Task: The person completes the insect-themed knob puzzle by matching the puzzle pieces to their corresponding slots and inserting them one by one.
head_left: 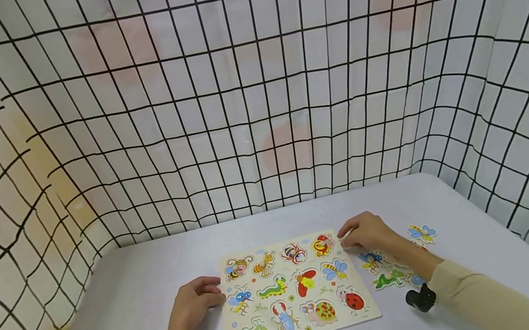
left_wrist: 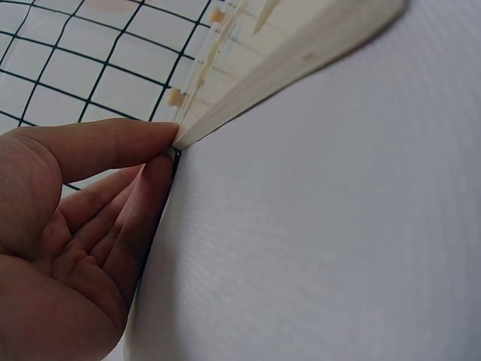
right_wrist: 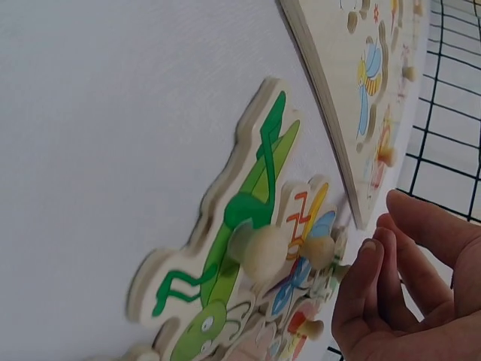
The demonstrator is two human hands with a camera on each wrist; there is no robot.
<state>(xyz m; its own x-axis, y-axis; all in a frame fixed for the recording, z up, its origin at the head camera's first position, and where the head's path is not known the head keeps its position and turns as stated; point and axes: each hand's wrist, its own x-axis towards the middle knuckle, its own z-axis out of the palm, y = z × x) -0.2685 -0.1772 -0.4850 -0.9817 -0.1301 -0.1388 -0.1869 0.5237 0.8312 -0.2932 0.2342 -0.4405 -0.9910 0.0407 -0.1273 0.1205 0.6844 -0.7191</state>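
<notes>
A wooden insect puzzle board (head_left: 290,296) lies flat on the table. My left hand (head_left: 197,302) pinches its left edge; in the left wrist view the thumb (left_wrist: 113,143) and forefinger meet at the board's edge (left_wrist: 270,79). My right hand (head_left: 367,230) is beside the board's upper right corner, its fingers loosely bent. In the right wrist view, nothing shows between thumb and fingertips, which are close to the corner. Nearest this hand are loose knobbed pieces: a green grasshopper (right_wrist: 218,286), a blue mosquito (head_left: 371,260) and several others, partly hidden under the forearm.
A loose blue-winged bee piece (head_left: 422,233) lies farther right. Wooden knobs (right_wrist: 387,156) stand up from part of the board. The white table (head_left: 125,307) is bounded by black-gridded white cloth walls (head_left: 251,90) at the back and both sides.
</notes>
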